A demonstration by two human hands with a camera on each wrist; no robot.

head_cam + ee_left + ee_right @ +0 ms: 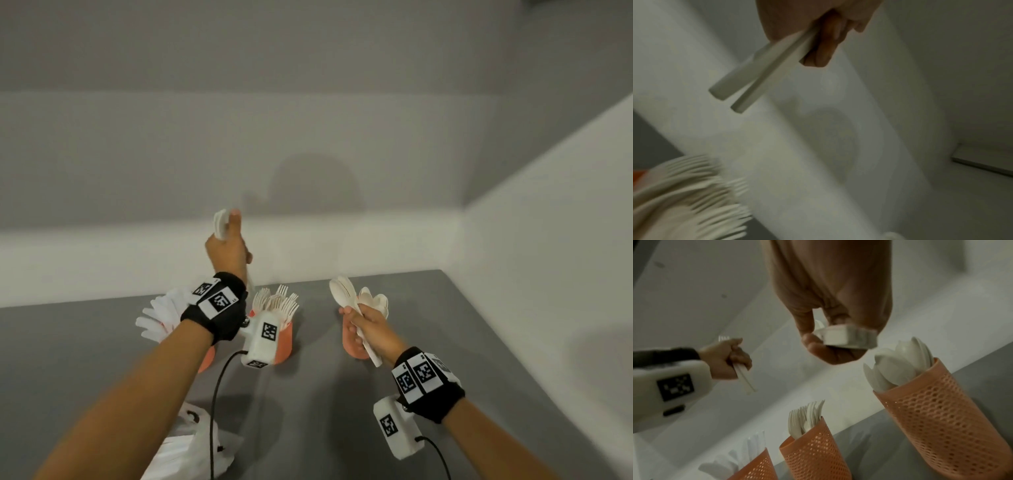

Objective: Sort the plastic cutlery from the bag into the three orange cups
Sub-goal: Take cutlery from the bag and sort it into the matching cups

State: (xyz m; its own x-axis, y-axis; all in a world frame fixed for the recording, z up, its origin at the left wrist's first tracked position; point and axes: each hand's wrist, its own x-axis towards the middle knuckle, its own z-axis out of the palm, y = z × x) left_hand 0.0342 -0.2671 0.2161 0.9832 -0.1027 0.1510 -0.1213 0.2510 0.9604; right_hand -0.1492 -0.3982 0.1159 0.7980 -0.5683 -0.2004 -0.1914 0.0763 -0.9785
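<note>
My left hand (pixel 227 246) is raised above the cups and grips two white plastic forks (pixel 221 224); their handles (pixel 756 73) stick out below the fist, and tines show in the right wrist view. My right hand (pixel 363 325) grips a bundle of white spoons (pixel 342 291) just in front of the right orange cup (pixel 352 346), which holds spoons (pixel 900 369). The middle orange cup (pixel 284 339) is full of forks (pixel 277 299). The left orange cup (pixel 205 359), partly hidden by my left forearm, holds knives (pixel 161 315).
The white plastic bag (pixel 191 442) lies on the grey table (pixel 445 325) near its front left, under my left forearm. White walls close the table at the back and right. Cables hang from both wrist cameras.
</note>
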